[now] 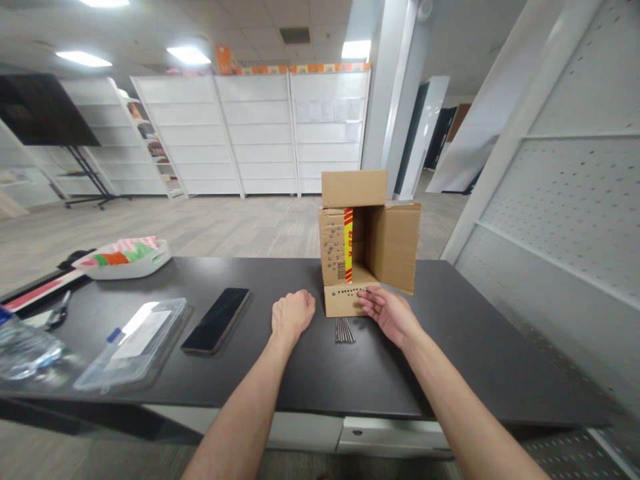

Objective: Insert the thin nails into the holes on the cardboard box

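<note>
An open cardboard box stands on its side on the dark table, its opening facing me. Several round metal heads stud its left flap, which has a yellow and red tape strip. The lower flap hangs forward, with small dark holes in a row and one metal head at its left. My right hand is at this flap's right end, thumb and fingertips pinched on what looks like a thin nail, mostly hidden. Several nails lie side by side below the flap. My left hand rests closed on the table, left of the box.
Left of my hands lie a black phone and a clear plastic case with a paper label. Farther left are a water bottle and a white basket of colourful cloth. A perforated white panel stands at the right.
</note>
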A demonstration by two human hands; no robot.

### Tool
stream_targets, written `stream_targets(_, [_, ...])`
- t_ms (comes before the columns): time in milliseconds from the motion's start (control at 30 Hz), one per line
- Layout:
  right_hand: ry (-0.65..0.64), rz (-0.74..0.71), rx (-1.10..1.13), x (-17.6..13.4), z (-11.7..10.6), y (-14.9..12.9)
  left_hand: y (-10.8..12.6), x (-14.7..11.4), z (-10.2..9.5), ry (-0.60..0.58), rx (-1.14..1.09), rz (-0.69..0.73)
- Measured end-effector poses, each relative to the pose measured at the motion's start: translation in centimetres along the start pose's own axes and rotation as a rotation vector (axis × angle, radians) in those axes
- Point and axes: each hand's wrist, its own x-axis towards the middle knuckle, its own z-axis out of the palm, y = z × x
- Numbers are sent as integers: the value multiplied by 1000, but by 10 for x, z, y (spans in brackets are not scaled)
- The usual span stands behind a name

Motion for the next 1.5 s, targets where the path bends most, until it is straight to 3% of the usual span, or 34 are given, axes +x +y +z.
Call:
stream_targets(333, [-27, 20, 104, 1, 2, -3, -2, 1, 4, 25, 1, 12])
stream_targets(933, [-57, -7, 70, -2, 3, -5, -1, 1, 1, -2, -4, -5])
stream_targets(1500, [-73, -21, 108, -20, 13, -25, -2, 2, 5, 15, 0, 10])
